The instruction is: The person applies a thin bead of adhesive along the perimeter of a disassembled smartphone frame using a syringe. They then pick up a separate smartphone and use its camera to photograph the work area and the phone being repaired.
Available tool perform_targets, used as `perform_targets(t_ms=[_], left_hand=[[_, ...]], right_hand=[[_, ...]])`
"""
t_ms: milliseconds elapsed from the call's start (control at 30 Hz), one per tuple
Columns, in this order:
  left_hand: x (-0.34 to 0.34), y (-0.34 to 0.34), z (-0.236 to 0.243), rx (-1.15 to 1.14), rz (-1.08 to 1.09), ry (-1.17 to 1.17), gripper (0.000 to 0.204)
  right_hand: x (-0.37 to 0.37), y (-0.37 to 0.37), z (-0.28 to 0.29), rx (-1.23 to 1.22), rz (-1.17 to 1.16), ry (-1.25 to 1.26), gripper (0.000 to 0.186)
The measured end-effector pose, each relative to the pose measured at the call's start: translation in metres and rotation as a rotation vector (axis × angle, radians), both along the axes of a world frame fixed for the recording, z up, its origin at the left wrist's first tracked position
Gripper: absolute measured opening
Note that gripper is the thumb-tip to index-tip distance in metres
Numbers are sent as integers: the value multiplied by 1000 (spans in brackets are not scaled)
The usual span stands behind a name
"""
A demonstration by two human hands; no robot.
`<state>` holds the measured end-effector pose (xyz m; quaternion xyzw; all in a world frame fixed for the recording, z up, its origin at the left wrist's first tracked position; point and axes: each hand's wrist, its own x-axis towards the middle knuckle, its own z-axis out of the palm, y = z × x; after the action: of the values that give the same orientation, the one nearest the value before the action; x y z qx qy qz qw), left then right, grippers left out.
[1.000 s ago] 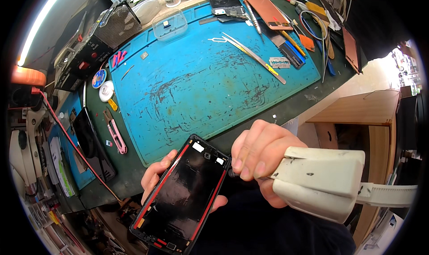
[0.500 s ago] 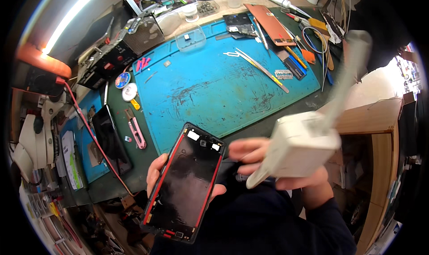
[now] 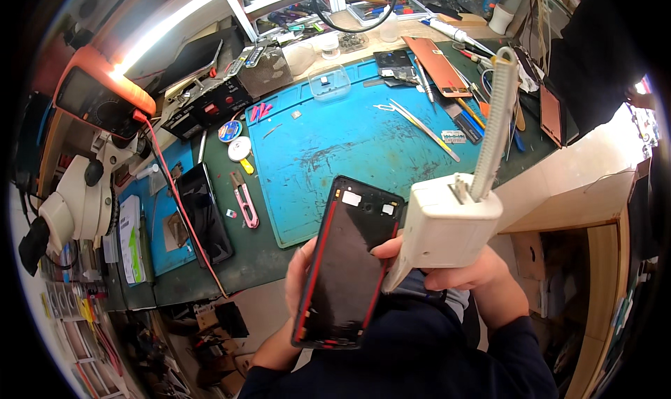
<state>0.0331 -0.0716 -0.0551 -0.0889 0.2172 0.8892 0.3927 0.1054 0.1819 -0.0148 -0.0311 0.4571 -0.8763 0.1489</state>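
Phone panel [image 3: 346, 266]: near blue mat [image 3: 328, 144], face up, I judge for visibility
Left hand [image 3: 298, 279]: gripping its edge, likely steadying
Right hand [image 3: 481, 272]: touching panel; white block [image 3: 451, 224] hides grip, I cannot tell

Black phone frame [image 3: 347, 263], red-striped along both sides, aslant beside a boxy cream device [image 3: 449, 230]

Free room lies beyond the left grip [image 3: 299, 273], over the blue mat [image 3: 302, 179] past the phone [image 3: 346, 273]. Left of this grip, a pink-handled tool [image 3: 245, 205] and black tablet [image 3: 211, 221] lie in the way; over the right grip [image 3: 470, 272], a pale housing [image 3: 447, 224] and its ribbed strap [image 3: 491, 130] obstruct passage.
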Motion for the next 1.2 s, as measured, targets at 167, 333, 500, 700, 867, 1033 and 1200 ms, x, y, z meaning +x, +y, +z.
perform_targets(t_ms=[167, 333, 500, 700, 867, 1033, 1200], left_hand=[[8, -12, 23, -60, -512, 211, 116], [5, -12, 14, 26, -614, 188, 133], [8, -12, 6, 71, -550, 103, 133], [3, -6, -9, 185, -546, 84, 120], [5, 9, -14, 295, -473, 5, 118], [6, 12, -15, 300, -448, -58, 118], [14, 12, -40, 557, -398, -115, 119]], right_hand=[[-9, 11, 20, 130, 53, -22, 66], [-23, 4, 27, 196, 160, -115, 65], [-26, 8, 15, 129, 208, -46, 71], [-13, 36, 6, 44, 35, 119, 66], [-30, 8, 26, 252, -512, 327, 61], [-76, -22, -2, 159, -687, 679, 61], [-96, -39, -10, 222, -670, 782, 45]])
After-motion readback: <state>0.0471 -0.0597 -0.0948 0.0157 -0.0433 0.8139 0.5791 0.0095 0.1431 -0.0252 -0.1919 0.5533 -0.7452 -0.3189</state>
